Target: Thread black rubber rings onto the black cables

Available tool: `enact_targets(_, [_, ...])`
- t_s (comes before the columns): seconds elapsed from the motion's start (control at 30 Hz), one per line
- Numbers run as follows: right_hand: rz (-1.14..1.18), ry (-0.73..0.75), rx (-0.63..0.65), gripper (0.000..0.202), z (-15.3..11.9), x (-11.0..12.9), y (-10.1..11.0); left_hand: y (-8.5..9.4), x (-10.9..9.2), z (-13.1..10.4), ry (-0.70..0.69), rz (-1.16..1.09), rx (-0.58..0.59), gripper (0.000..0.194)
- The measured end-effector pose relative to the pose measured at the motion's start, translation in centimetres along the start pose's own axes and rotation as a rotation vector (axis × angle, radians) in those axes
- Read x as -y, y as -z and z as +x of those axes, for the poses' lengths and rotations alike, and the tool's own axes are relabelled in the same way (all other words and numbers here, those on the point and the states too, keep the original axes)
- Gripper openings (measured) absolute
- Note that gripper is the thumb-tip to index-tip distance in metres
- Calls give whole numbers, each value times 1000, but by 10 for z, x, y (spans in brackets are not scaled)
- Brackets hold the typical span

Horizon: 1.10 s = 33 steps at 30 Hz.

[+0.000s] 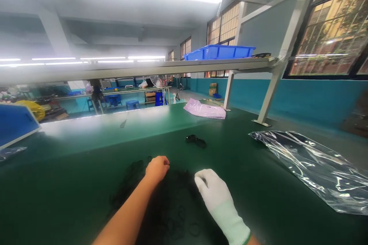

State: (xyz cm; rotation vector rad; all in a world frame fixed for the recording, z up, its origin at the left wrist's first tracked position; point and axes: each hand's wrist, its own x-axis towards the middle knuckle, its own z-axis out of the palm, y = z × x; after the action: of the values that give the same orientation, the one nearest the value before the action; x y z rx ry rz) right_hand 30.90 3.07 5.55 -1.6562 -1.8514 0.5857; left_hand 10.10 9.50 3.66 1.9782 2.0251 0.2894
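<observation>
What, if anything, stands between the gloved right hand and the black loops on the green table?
Nothing visible stands between the right hand and the black loops to its left. The left forearm crosses over some of them, farther left.

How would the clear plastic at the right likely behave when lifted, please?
The clear plastic would probably flop, since creases run all over it. It is likely light, being thin, see-through film. Its glossy surface may slip in a grip.
</observation>
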Motion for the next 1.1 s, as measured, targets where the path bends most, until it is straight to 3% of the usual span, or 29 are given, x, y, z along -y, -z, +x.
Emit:
enact_targets(0.1, [13, 5, 16, 22, -1, 1, -3, 0, -4, -8, 11, 70, -60, 26])
enact_targets(0.3, [24, 22, 13, 21, -3, 2, -6, -9, -21, -14, -158, 163, -13, 23])
enact_targets(0.53, [31, 44, 21, 21, -4, 2, -8, 6, -7, -18, -84, 245, -87, 21])
enact_targets(0.7, [25, 44, 14, 21, -2, 3, -9, 8, -11, -18, -119, 211, -67, 14])
enact_targets(0.97, [11, 62, 11, 20, -3, 2, -12, -14, -28, -7, -204, 109, -8, 22])
enact_targets(1.1, [29, 39, -22, 22, -2, -1, -12, -10, -27, 0, -197, -42, -14, 22])
